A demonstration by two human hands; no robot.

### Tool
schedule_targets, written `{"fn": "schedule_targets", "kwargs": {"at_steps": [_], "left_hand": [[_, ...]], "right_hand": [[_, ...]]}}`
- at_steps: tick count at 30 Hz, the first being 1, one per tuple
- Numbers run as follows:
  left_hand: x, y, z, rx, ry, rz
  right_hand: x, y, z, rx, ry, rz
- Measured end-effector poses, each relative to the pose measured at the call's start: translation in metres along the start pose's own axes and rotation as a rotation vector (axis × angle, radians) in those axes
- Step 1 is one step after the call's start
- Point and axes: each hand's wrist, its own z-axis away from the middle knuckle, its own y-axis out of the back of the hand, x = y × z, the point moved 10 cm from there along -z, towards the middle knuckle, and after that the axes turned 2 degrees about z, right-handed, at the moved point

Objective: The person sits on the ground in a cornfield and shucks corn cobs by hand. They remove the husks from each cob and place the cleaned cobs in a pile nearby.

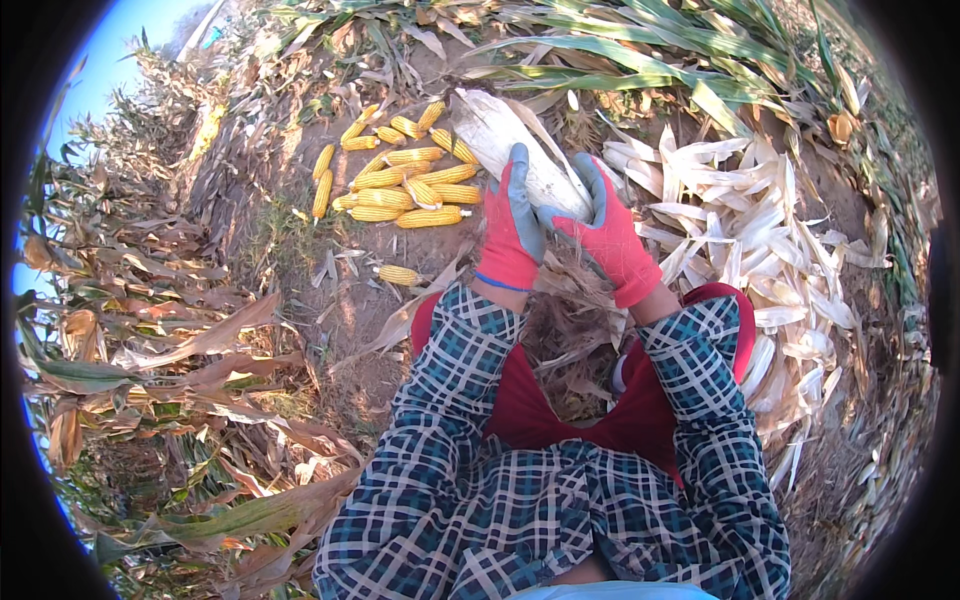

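Observation:
Both hands wear red knit gloves with grey coated palms and fingers. An ear of corn in its pale, dry husk (504, 142) is held between them, pointing up and to the left. My left hand (516, 214) grips the husk's left side, and my right hand (606, 225) holds its lower right end, where a strip of husk stands away. Several bare yellow corn cobs (401, 176) lie in a loose group on the soil to the left of my hands. A single yellow cob (399, 275) rests nearer to me, apart from that group.
A large heap of pale, stripped husks (757, 247) spreads at the right. Green corn leaves (645, 60) lie along the far side. Dry corn stalks and leaves (165, 322) crowd the left. Brown corn silk and husk scraps (570, 352) cover the ground between my knees.

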Motion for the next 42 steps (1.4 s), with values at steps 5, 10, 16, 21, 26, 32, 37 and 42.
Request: {"fn": "schedule_targets", "kwargs": {"at_steps": [5, 10, 16, 21, 26, 32, 37, 42], "left_hand": [[0.013, -0.017, 0.005, -0.121, -0.009, 0.253], [0.028, -0.027, 0.008, -0.277, -0.030, -0.064], [0.011, -0.056, 0.028, -0.509, 0.207, 0.534], [-0.009, -0.031, 0.016, -0.246, 0.276, 0.403], [-0.018, -0.031, 0.017, -0.210, 0.176, 0.129], [-0.032, -0.026, 0.019, -0.229, 0.168, -0.264], [-0.045, -0.024, 0.025, -0.246, 0.292, -0.319], [-0.033, -0.031, 0.031, -0.287, 0.259, -0.356]], "right_hand": [[-0.011, 0.008, 0.003, -0.076, -0.083, -0.157], [-0.021, -0.001, 0.019, -0.254, -0.202, -0.347], [0.002, 0.010, 0.010, -0.166, -0.196, -0.177], [-0.017, 0.059, -0.007, 0.138, -0.011, -0.029], [-0.042, 0.033, 0.000, 0.070, 0.248, 0.577], [0.004, 0.044, -0.007, 0.010, -0.120, 0.282], [0.024, 0.058, -0.002, -0.018, -0.282, 0.400], [0.029, 0.053, -0.002, -0.093, -0.290, 0.259]]}}
